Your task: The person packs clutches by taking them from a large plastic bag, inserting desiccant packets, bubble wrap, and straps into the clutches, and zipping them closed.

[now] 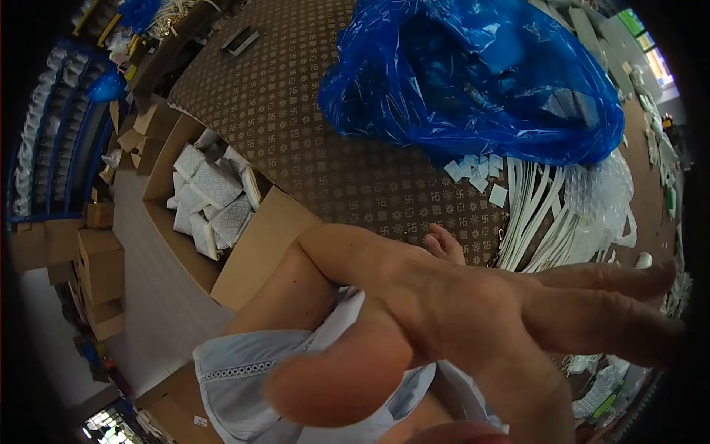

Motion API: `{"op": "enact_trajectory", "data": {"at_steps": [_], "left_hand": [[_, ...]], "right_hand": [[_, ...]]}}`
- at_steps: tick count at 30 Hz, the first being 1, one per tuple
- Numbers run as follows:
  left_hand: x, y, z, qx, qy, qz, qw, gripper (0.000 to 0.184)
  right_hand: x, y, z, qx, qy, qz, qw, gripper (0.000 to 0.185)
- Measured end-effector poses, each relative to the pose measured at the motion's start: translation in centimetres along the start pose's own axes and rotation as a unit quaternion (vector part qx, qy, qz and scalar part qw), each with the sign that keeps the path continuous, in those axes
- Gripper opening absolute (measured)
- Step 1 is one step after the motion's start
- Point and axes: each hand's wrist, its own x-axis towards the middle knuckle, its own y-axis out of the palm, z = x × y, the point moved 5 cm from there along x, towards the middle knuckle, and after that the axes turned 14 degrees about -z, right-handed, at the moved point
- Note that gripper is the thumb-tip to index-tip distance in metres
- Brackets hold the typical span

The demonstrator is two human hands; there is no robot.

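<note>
My left hand (466, 303) is large and close to the camera, its thumb and fingers spread apart with nothing between them. Its forearm crosses from the left over the edge of a brown patterned table (296, 148). Just beyond the wrist, a small part of my right hand (446, 243) shows over the table, its visible fingers slightly bent and apart; the rest is hidden behind the left hand. Nearest to the hands lie a bundle of long white strips (529, 214) and several small pale squares (498, 195). A reddish blurred shape at the bottom edge cannot be made out.
A large blue plastic bag (473, 89) lies on the table, with clear bubble wrap (603, 200) at its right. An open cardboard box (166, 222) at the left holds several whitish patterned packets (214, 185). Blue shelving (55, 133) and stacked cartons (100, 270) stand farther left.
</note>
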Motion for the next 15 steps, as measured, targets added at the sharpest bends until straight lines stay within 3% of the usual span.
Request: {"op": "enact_trajectory", "data": {"at_steps": [1, 5, 6, 10, 13, 15], "left_hand": [[-1.3, -1.1, -3.7, -0.001, -0.005, -0.003, 1.000, 0.070], [-0.1, -0.6, 0.2, -0.007, -0.028, -0.014, 0.999, 0.069], [-0.1, 0.5, 2.0, -0.011, -0.036, -0.016, 0.999, 0.069], [0.1, 1.0, 3.5, -0.034, -0.067, -0.006, 0.997, 0.067], [0.5, 0.6, 1.4, -0.071, -0.094, 0.034, 0.992, 0.066], [1.6, 1.2, 3.5, -0.090, -0.114, 0.053, 0.988, 0.066]], "right_hand": [[-0.2, 0.1, 0.4, 0.002, 0.006, -0.003, 1.000, 0.041], [-0.6, -0.1, 0.4, 0.011, 0.026, -0.021, 0.999, 0.041], [-1.3, 0.1, 3.6, -0.004, 0.015, -0.018, 1.000, 0.041], [-0.6, -0.4, 0.1, -0.002, 0.000, -0.012, 1.000, 0.041], [-1.0, -1.0, 1.7, -0.075, -0.012, -0.025, 0.997, 0.041], [-1.0, -1.1, 1.8, -0.061, -0.018, -0.054, 0.997, 0.041]]}}
